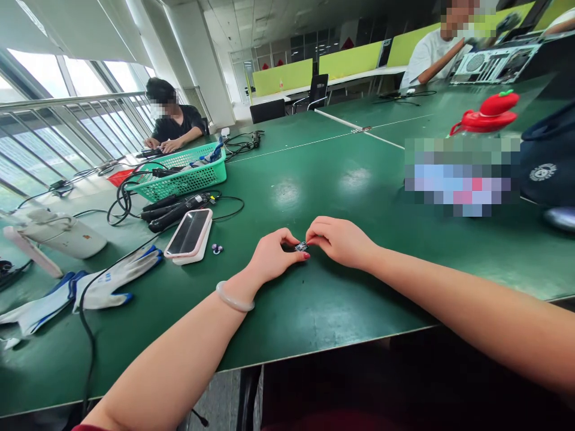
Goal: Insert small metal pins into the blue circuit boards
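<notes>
Over the green table (323, 299), a small black-and-silver piece that looks like a circuit part (301, 246) is pinched between thumb and fingers of my left hand (275, 254). From the other side, my right hand (339, 240) has its fingers closed at the piece's right edge, with the fingertips partly hidden. The piece is too small for me to tell its exact kind. A little left of my left hand lie a tiny purple-and-white object (217, 248) and a phone (188, 233) in a pink case, resting on a white block.
White-and-blue work gloves (119, 278) and a black cable lie at the left. Behind them are black devices (179, 212) and a green basket (179, 179). A red-lidded bottle (487, 120) and a dark bag (550, 155) stand at the right. Two people sit at the table's far sides.
</notes>
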`<state>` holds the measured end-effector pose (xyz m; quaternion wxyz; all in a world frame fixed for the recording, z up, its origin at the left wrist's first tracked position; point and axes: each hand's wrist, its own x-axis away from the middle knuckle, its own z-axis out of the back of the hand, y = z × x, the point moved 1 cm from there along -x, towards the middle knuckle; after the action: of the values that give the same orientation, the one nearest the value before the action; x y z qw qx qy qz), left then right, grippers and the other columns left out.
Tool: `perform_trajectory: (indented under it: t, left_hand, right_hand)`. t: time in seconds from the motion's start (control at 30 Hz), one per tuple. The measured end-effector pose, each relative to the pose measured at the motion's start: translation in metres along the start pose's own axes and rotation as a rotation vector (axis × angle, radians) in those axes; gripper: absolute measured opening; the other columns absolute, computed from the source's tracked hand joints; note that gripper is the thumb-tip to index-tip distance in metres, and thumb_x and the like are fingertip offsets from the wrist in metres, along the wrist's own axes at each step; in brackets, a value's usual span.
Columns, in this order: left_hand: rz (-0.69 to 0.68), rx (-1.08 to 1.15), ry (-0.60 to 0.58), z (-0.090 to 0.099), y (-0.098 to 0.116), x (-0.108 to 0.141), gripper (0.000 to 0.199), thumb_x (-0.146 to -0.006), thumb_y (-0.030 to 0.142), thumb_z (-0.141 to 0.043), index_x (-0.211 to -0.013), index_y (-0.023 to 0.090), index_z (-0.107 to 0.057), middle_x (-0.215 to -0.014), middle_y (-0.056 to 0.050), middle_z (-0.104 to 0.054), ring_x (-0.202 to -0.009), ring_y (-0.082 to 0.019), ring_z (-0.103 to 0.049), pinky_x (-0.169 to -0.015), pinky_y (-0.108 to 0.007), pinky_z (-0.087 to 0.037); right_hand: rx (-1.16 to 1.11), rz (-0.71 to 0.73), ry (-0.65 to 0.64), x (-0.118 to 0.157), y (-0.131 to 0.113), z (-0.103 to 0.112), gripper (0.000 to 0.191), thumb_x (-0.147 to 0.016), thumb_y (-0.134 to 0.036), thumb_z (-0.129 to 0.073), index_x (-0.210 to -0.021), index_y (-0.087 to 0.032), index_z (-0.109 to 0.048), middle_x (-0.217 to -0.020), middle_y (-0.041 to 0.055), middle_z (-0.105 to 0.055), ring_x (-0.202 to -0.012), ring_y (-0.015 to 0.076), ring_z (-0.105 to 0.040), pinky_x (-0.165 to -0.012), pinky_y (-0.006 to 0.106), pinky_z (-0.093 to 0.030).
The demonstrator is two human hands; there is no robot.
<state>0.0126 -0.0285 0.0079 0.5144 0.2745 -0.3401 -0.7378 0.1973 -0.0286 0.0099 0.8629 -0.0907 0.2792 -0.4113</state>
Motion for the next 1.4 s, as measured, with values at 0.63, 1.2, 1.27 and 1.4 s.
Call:
perform_trajectory:
  t: [0.63,1.2,1.27,1.4]
  left_hand:
    - [0.052,0.460,-0.031,-0.004,-0.005,-0.004,0.026,-0.065,0.025,-0.074,-0.082,0.014,-0.058,-0.084,-0.005,-0.071,-0.076,-0.014,-0.065,-0.078,-0.031,-0.049]
    - [0.086,-0.541,0.309,0.049,-0.026,-0.010,0.030,-0.079,0.013,-0.048,-0.099,0.017,-0.070,-0.099,-0.011,-0.070,-0.095,-0.025,-0.064,-0.091,-0.040,-0.046]
    - [0.124,-0.684,0.322,0.057,-0.032,-0.009,0.031,-0.079,0.012,-0.047,-0.100,0.016,-0.070,-0.107,-0.013,-0.066,-0.098,-0.027,-0.062,-0.090,-0.039,-0.046]
    - [0.175,-0.680,0.326,0.061,-0.037,-0.006,0.023,-0.076,0.014,-0.055,-0.091,0.016,-0.072,-0.102,-0.015,-0.065,-0.090,-0.028,-0.062,-0.084,-0.038,-0.046]
  right_hand:
    - [0.067,-0.037,-0.013,0.003,0.001,-0.004,0.019,-0.087,-0.036,-0.055,-0.090,-0.021,-0.066,-0.091,0.0028,-0.067,-0.079,0.0161,-0.061,-0.072,0.029,-0.046]
    - [0.122,-0.138,-0.054,-0.002,0.018,-0.010,0.025,-0.089,-0.041,-0.049,-0.087,-0.021,-0.064,-0.085,0.0026,-0.064,-0.073,0.0149,-0.058,-0.064,0.027,-0.040]
    - [0.109,-0.156,-0.064,-0.003,0.021,-0.010,0.025,-0.089,-0.040,-0.048,-0.086,-0.021,-0.065,-0.083,0.0027,-0.064,-0.072,0.0149,-0.057,-0.063,0.026,-0.039]
    - [0.100,-0.145,-0.085,-0.003,0.023,-0.011,0.025,-0.089,-0.037,-0.048,-0.084,-0.021,-0.066,-0.081,0.0030,-0.064,-0.071,0.0149,-0.057,-0.063,0.026,-0.039]
